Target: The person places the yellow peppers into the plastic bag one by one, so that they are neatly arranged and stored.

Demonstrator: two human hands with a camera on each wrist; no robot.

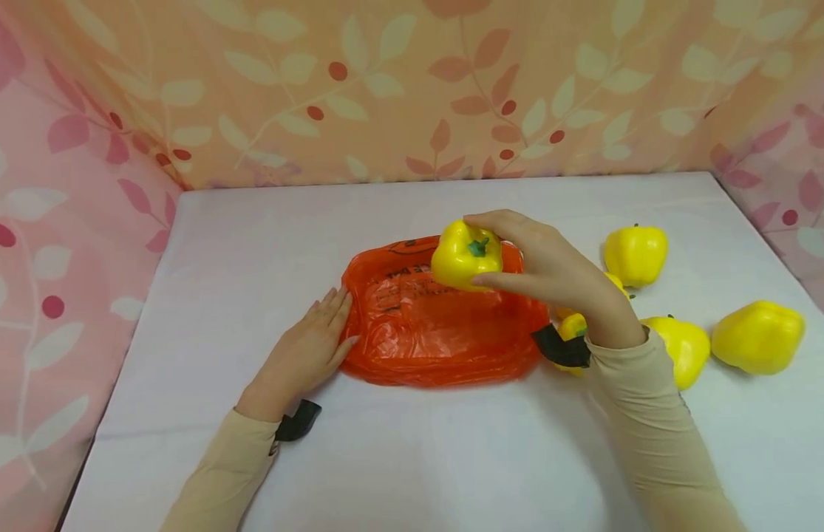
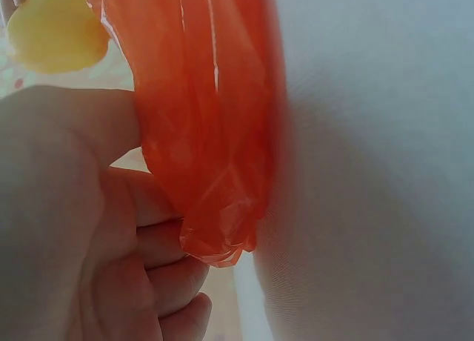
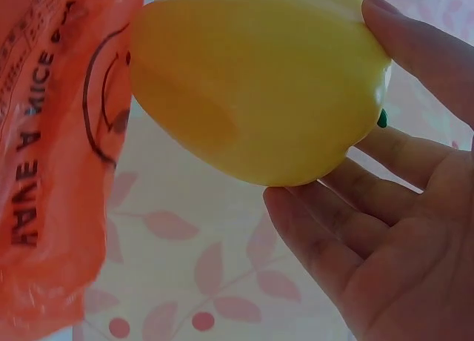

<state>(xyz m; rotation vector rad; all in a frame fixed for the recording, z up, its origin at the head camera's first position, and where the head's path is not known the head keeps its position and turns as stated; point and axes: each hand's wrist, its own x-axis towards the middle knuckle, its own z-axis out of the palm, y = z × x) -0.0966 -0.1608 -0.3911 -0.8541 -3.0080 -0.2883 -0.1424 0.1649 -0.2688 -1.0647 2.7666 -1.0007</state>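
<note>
Above the right part of an open orange-red plastic bag (image 1: 445,321), my right hand (image 1: 551,258) grips a yellow bell pepper (image 1: 461,258) between thumb and fingers, its green stem showing. In the right wrist view that pepper (image 3: 259,89) is close to the bag's printed side (image 3: 52,163). My left hand (image 1: 312,343) rests against the bag's left edge with fingers mostly straight. The left wrist view shows its thumb and fingers (image 2: 178,282) touching the bag's crumpled side (image 2: 207,118). Inside the bag I make out black print and wrinkled plastic.
More yellow bell peppers lie right of the bag: one at the back (image 1: 636,255), one at the far right (image 1: 757,338), one by my right sleeve (image 1: 684,351). Others are partly hidden behind my right wrist. A floral curtain (image 1: 412,89) surrounds the white-covered table (image 1: 252,222).
</note>
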